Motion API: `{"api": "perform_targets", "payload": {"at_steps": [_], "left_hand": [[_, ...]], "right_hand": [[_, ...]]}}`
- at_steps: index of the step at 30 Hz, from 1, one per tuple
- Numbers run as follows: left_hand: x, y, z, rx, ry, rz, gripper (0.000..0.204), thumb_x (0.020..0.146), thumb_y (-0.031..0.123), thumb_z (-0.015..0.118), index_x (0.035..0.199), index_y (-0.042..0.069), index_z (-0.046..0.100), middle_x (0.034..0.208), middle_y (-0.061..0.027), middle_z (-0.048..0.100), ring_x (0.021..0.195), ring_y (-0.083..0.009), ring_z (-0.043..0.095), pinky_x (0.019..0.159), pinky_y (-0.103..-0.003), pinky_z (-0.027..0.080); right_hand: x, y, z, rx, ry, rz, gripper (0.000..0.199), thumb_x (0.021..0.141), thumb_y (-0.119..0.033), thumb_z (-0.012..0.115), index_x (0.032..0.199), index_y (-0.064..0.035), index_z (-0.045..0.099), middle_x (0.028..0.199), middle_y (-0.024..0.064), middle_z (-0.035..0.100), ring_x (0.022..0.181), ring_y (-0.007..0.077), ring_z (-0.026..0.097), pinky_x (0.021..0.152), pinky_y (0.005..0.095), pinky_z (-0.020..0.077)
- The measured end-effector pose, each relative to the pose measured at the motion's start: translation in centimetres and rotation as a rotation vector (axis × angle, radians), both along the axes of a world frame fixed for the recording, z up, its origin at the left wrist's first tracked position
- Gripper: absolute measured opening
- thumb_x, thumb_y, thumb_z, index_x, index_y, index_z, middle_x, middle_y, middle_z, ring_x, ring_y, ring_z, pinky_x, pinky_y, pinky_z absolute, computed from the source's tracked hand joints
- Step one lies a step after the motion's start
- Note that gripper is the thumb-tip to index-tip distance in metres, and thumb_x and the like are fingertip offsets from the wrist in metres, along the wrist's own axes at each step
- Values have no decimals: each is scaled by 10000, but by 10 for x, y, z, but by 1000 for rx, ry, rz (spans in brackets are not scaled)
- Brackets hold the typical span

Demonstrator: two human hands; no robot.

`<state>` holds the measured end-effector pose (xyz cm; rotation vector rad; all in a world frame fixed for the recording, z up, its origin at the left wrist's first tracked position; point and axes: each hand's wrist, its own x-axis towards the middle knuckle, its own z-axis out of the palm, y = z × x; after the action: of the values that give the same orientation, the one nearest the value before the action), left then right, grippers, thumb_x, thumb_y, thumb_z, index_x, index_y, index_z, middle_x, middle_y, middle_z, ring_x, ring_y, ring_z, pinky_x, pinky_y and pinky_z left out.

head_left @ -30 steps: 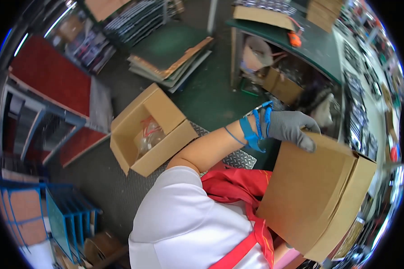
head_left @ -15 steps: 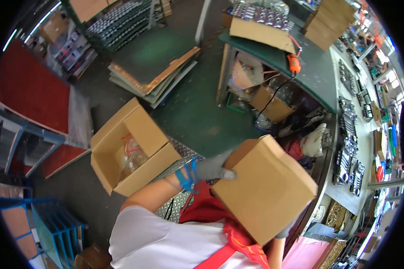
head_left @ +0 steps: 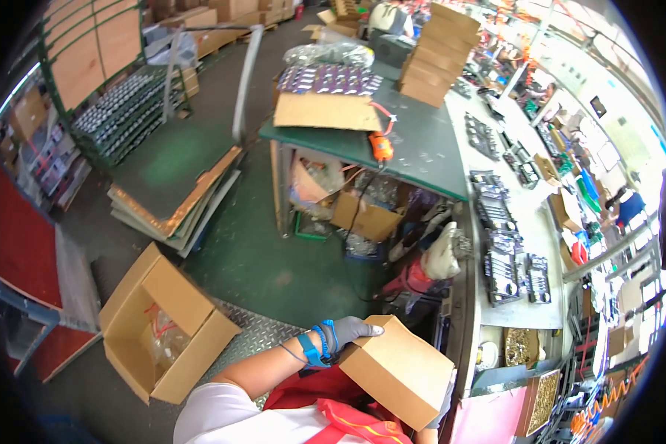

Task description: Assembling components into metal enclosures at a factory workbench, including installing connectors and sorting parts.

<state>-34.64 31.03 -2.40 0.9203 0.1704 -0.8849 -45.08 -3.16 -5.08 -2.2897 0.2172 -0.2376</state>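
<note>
Gloved left hand (head_left: pixel 351 331) and barely visible right hand (head_left: pixel 442 408) clasp a closed cardboard box (head_left: pixel 397 370), with an open carton (head_left: pixel 163 325) to its left and a green workbench (head_left: pixel 414 152) beyond.

One view only: the head camera, worn on your head, so nothing overlaps with a second view. It looks steeply down and forward over your chest. Nearest the lens, at the lower edge, sit your left hand (head_left: pixel 351 331) and the closed cardboard box (head_left: pixel 397 371); the open carton (head_left: pixel 163 329) lies on the floor to your left. The green workbench (head_left: pixel 414 152) stands farther ahead, the white bench (head_left: pixel 529 244) runs along your right. Fisheye bends straight edges toward the dark rim.
</note>
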Motion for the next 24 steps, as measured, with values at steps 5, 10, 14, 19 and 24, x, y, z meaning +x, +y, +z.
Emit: {"api": "perform_targets", "payload": {"at_steps": [5,10,14,19,24], "left_hand": [[42,-19,34,-251,266,47,453,933,428,629,1076,-2,626,1016,-137,685,890,-238,678,767,-347,549],[55,-9,6,379,-191,-11,679,919,641,516,1221,37,587,1181,-181,660,989,-333,651,886,-425,492],[-7,-23,-89,836,-1016,-101,702,911,554,562,1374,33,483,1263,-194,625,1119,-382,616,959,-433,487],[-48,20,-170,1040,-1616,-462,684,912,421,618,1448,49,414,1425,-217,505,1283,-351,520,1093,-409,386],[-27,66,-123,-46,18,-111,533,970,320,538,1381,-10,460,1344,-186,573,1193,-247,582,1032,-385,451]], "right_hand": [[-6,-3,21,-369,1,214,446,958,-267,520,1311,6,543,1322,269,550,1305,393,466,1084,478,370],[-5,10,42,-324,421,41,386,907,-295,491,1053,16,667,957,288,669,918,474,639,808,531,526],[2,5,46,-406,543,175,345,894,-308,512,1046,-49,682,927,283,668,877,443,654,777,527,532],[0,-15,57,-201,236,347,459,882,-32,543,1289,-231,620,1200,225,627,1060,419,623,907,447,520],[-23,-13,26,-100,181,250,470,910,-101,581,1347,-273,570,1318,238,566,1079,411,625,911,419,529]]}}
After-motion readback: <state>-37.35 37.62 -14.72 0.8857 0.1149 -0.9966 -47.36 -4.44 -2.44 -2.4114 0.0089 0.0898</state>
